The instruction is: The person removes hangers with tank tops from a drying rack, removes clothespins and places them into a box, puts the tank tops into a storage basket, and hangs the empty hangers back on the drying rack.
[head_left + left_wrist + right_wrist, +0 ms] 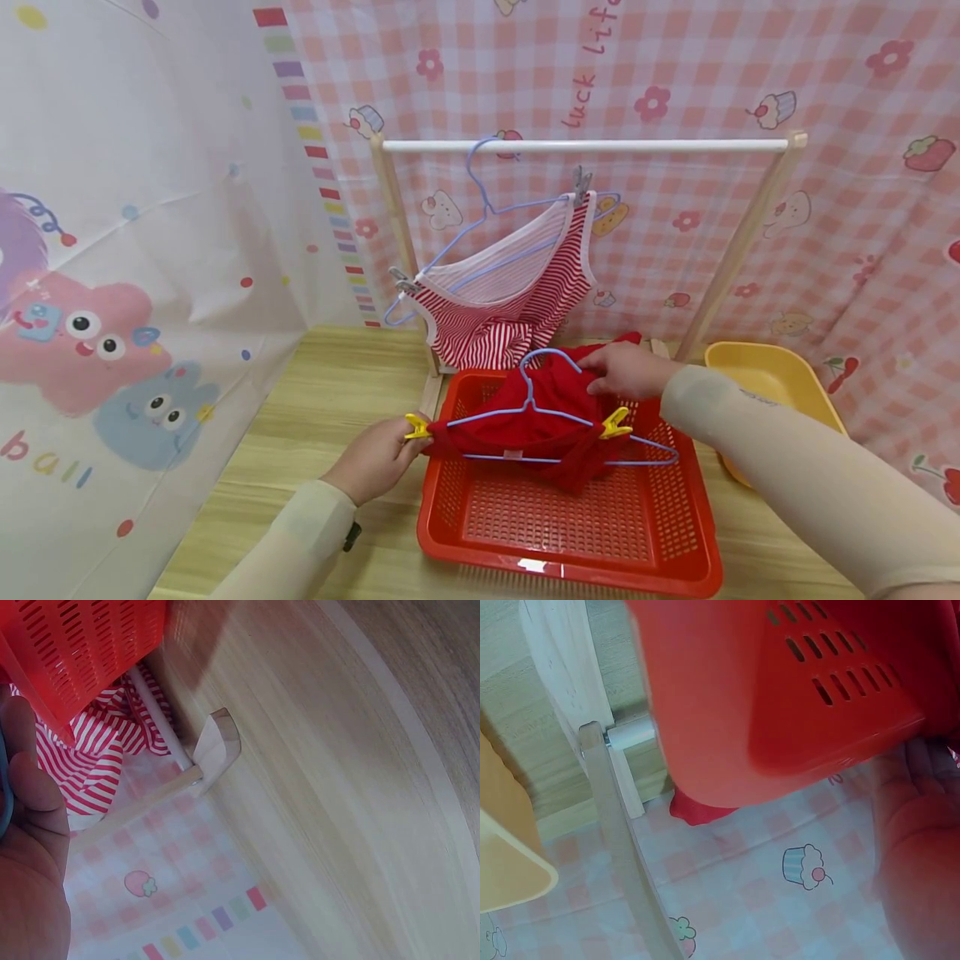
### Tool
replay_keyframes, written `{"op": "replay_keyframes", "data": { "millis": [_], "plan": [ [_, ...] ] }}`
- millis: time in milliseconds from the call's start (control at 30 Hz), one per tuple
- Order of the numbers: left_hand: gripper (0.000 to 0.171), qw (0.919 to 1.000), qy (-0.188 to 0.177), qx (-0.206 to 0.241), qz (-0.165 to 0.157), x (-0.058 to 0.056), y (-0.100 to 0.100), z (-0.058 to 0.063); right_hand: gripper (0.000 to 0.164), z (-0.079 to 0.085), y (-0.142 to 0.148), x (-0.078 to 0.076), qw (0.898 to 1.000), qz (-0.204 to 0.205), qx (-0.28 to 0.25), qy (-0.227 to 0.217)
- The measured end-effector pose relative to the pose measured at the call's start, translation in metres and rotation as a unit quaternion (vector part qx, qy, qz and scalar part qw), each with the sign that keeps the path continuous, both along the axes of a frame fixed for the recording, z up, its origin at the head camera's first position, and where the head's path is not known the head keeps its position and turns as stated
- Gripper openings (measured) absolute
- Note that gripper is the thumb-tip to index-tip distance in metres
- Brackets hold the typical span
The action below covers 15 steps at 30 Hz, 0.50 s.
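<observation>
**Striped top is up, red top is down at the basket**

Over on the left, the left hand (372, 457) has its fingers and thumb closed in a pinch. It has hold of the end of the lower hanger (530, 405), with a bit of red cloth there too. A yellow peg (417, 426) is right by its fingertips.

Next comes the rack (397, 221). The upper hanger (488, 209) has its hook over the rail (675, 145). The striped top (558, 283) is on it, tilted, with its left side lower. One grey peg (403, 282) nips the left strap and another grey peg (581, 187) nips the right. That one looks all done.

In front sits the red basket (615, 579). The red top (562, 390) is on the lower hanger, over the back part of the basket, and some of its cloth is bunched up behind. A second yellow peg (615, 423) is on its right strap. So both pegs look to be on, but the hook is below the rail. I'd say the pegging is done and the hanging up is not.

The right hand (633, 371) is by the hook tip and the red cloth. Its fingers are a little bent. I can't tell if it grips anything.

Last, on the far right, is a yellow tub (780, 379).
</observation>
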<state>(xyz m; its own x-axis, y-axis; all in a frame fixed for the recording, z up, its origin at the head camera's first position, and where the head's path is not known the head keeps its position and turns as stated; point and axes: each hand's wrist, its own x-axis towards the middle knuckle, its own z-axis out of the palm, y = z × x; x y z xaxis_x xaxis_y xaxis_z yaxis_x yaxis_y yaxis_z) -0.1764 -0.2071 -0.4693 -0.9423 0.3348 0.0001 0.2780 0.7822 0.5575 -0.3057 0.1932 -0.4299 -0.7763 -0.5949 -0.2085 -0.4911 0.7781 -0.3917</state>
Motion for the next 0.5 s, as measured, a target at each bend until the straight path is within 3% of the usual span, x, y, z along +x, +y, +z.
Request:
{"op": "replay_keyframes", "data": {
  "millis": [267, 500],
  "plan": [
    [0.014, 0.9999, 0.008, 0.004, -0.006, -0.0005, 0.0004, -0.0008, 0.022, -0.0041, 0.0004, -0.0032, 0.998, -0.007, 0.001, 0.061],
    [0.015, 1.0, 0.001, 0.004, -0.001, 0.0001, 0.0011, 0.0, 0.017, -0.0078, 0.0009, -0.0065, 0.998, -0.01, -0.009, 0.069]
  ]
}}
